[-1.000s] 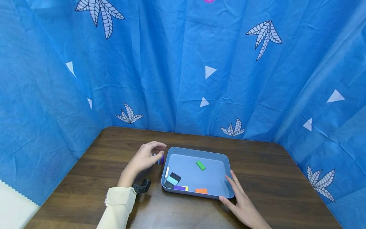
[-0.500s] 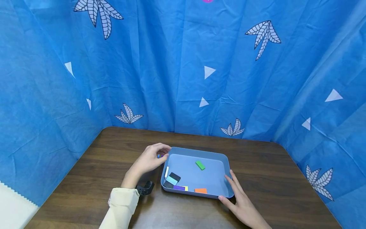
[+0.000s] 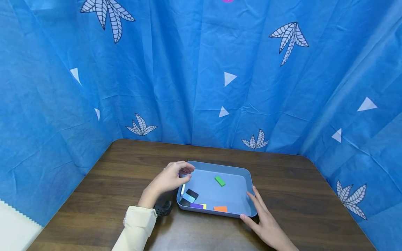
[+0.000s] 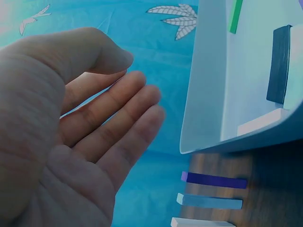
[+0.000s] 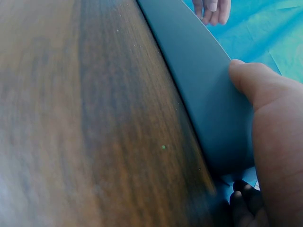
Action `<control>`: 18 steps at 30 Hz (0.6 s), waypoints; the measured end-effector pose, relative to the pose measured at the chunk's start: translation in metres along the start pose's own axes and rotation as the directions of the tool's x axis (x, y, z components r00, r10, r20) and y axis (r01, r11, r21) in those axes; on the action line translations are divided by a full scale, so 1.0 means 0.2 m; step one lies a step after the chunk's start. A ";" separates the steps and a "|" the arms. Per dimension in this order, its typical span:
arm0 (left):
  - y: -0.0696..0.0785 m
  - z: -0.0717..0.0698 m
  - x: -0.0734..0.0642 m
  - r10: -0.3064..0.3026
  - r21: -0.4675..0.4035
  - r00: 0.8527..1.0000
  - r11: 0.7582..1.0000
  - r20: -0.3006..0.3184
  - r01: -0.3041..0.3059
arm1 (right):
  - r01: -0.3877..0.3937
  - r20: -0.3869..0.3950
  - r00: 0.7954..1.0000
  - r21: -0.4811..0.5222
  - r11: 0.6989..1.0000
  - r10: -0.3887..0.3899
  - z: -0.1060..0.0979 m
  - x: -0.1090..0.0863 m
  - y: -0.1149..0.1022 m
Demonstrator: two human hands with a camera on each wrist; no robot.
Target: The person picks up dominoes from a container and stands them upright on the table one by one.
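A blue-grey tray point(image 3: 226, 169) lies on the wooden table. Over its left rim hovers my left hand point(image 3: 172, 176), fingers bent loosely, thumb apart from them; the left wrist view shows nothing between them. My right hand point(image 3: 266, 223) touches the tray's near right corner, its fingers extended along the right side and its thumb at the front rim. Inside the tray are a green block point(image 3: 220, 181), an orange block point(image 3: 220, 209), a purple block point(image 3: 196, 206), a yellow block point(image 3: 204, 206), a white block point(image 3: 183, 190), a light blue block point(image 3: 188, 198) and dark blocks point(image 3: 192, 194).
Left of the tray, a purple piece point(image 4: 215, 180), a blue piece point(image 4: 210, 201) and a white piece point(image 4: 201, 222) lie in a row on the table point(image 3: 94, 195). In the head view my left hand mostly hides them. A blue curtain point(image 3: 201, 69) hangs behind the table.
My left hand has moved rightward, from above the small pieces beside the tray to over the tray's left rim. My right hand and the blocks in the tray stay put.
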State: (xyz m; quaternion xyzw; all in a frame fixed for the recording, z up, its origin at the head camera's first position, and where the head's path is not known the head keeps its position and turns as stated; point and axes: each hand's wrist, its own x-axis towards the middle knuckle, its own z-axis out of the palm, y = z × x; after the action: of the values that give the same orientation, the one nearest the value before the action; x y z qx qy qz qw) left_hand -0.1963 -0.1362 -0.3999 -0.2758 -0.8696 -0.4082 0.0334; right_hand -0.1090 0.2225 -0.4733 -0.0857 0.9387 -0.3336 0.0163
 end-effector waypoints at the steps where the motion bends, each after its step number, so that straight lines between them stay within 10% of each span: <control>1: 0.00 0.00 0.00 0.000 0.003 1.000 1.000 0.009 0.000 | 0.000 -0.001 1.000 -0.002 1.000 0.000 0.00 0.00 0.00; 18: 0.00 0.04 0.00 0.024 -0.018 0.976 1.000 0.216 -0.020 | 0.006 -0.004 1.000 0.009 1.000 -0.006 0.00 0.00 0.00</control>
State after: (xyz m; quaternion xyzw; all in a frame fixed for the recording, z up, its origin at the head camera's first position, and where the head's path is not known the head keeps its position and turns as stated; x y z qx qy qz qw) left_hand -0.1949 -0.1290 -0.4050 -0.3284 -0.8617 -0.3822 -0.0591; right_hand -0.1088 0.2230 -0.4742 -0.0877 0.9369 -0.3382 0.0138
